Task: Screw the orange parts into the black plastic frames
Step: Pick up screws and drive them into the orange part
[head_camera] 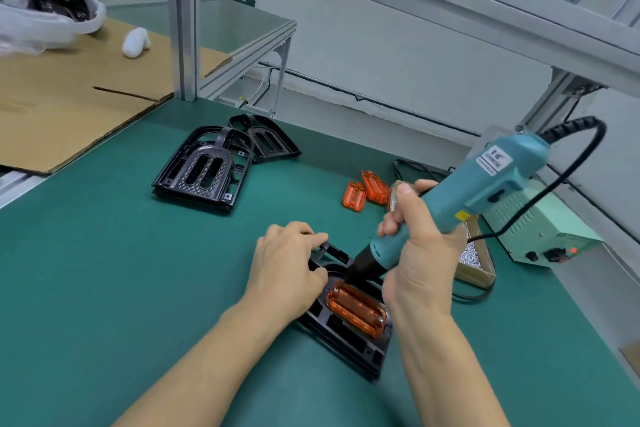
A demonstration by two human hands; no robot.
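Cardboard (pixel 69 104) lies far left on the green bench (pixel 104 270); spare frames (pixel 201 170) beyond. The left hand (pixel 287 267) presses down the black frame (pixel 360 347) holding the orange part (pixel 356 308); the right hand (pixel 419 253) grips the teal screwdriver (pixel 485 184), its tip hidden at the part's far end.

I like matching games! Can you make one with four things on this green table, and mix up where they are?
Things:
1. electric screwdriver
2. orange part with screws in it
3. spare orange parts
4. stack of black frames

Places:
A. lying loose on the mat, behind the right hand
B. sitting in the black frame between the two hands
C. far left of the mat, near the cardboard
D. held in the right hand, tip pointing down

Pairs: 1-D, 2-B, 3-A, 4-C
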